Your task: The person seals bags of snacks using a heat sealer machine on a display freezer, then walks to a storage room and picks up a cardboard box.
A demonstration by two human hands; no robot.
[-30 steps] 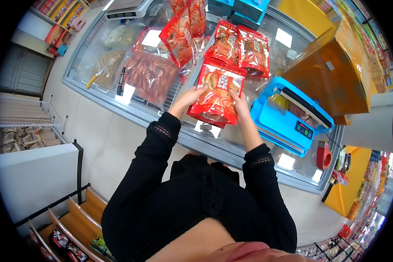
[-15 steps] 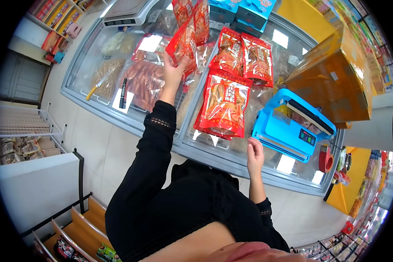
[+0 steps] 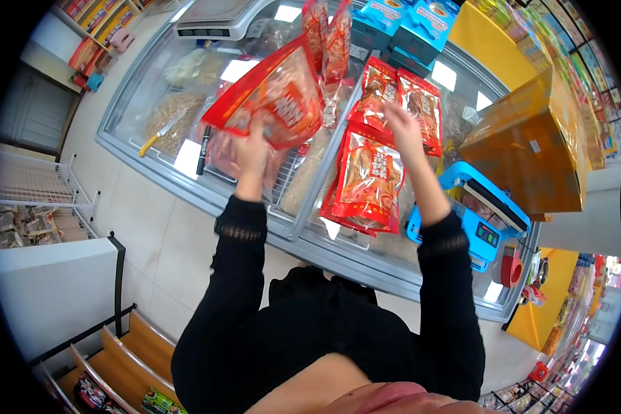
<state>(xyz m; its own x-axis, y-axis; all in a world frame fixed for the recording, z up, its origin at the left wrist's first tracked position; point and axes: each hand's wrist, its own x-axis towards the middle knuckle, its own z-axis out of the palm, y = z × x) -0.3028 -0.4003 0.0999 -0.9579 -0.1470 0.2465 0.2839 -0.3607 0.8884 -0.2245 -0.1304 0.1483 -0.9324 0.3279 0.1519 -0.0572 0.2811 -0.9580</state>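
Observation:
My left hand [image 3: 252,152] grips the lower edge of a red snack bag [image 3: 279,100] with a clear window, holding it tilted above the glass-topped chest freezer [image 3: 293,231]. My right hand [image 3: 403,131] is over the red bags on the right side of the glass, its fingers slightly blurred and apart, with nothing in them. Below it lies a stack of red bags with a top bag [image 3: 369,176] showing dried food through its window. Two more red bags, a left one [image 3: 376,93] and a right one [image 3: 421,107], lie just beyond. Further red bags [image 3: 336,45] stand upright behind the held one.
A blue sealing machine [image 3: 469,221] sits at the right, beside a roll of red tape [image 3: 510,265] and a large taped carton [image 3: 531,148]. A scale [image 3: 217,21], blue boxes [image 3: 424,31], a black marker [image 3: 203,148] and a yellow-handled knife [image 3: 152,141] rest on the glass.
My left hand has drawn a red bag toward me, away from the upright ones, and turned it broadside. My right hand has risen from beside the sealing machine to over the red bags.

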